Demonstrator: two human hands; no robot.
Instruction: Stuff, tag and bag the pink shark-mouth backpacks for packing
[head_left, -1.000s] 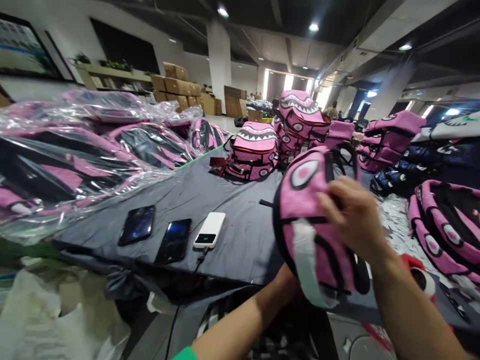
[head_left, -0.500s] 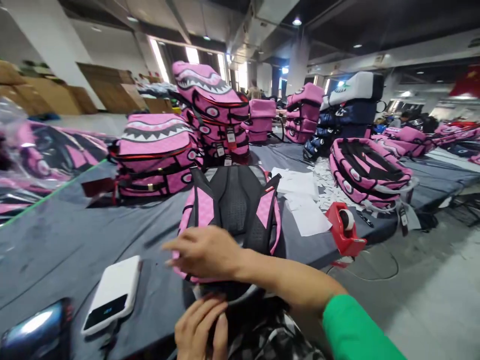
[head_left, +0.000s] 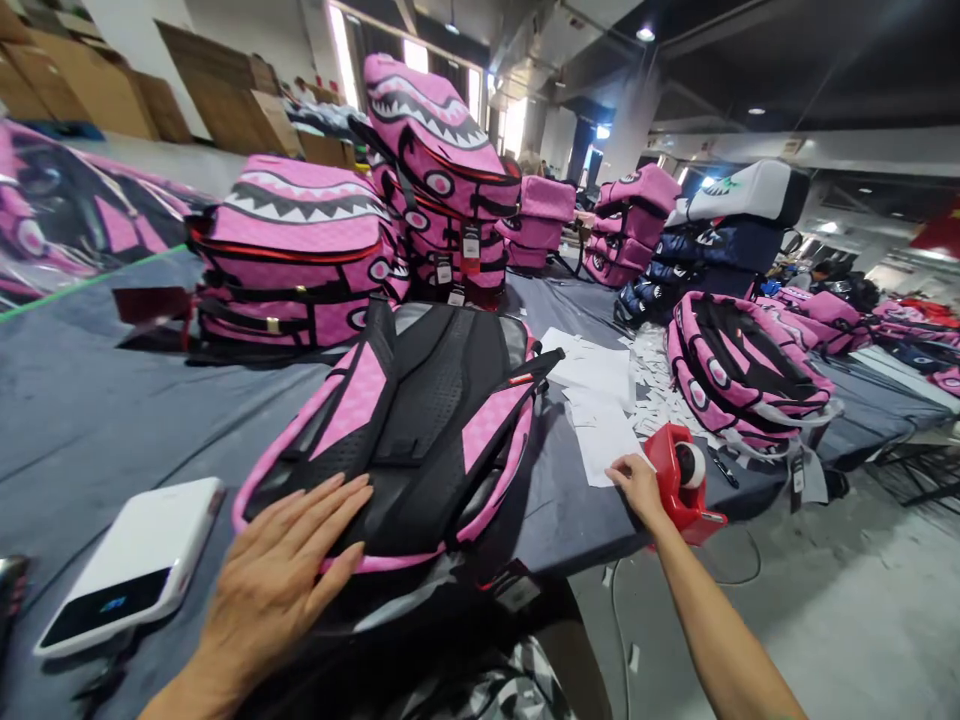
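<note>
A pink and black backpack [head_left: 420, 400] lies in front of me with its padded back and shoulder straps facing up. My left hand [head_left: 289, 560] rests flat on its lower left part, fingers stretched out. Off to the right, my right hand [head_left: 636, 487] is at the lower corner of a white paper sheet [head_left: 600, 430], its fingertips pinched together at the edge. Right beside that hand stands a red tape dispenser [head_left: 679, 480] with a white roll.
A white power bank [head_left: 135, 560] lies at the left. Stacked pink shark-mouth backpacks [head_left: 300, 250] stand behind. Paper scraps [head_left: 656, 385] and another pink backpack [head_left: 750, 370] are on the right, near a pen [head_left: 724, 470]. The table edge [head_left: 600, 555] runs close by.
My right hand has gone from above the backpack to the paper by the tape dispenser. My left hand has moved from the bag's bottom edge onto its back. The view has shifted.
</note>
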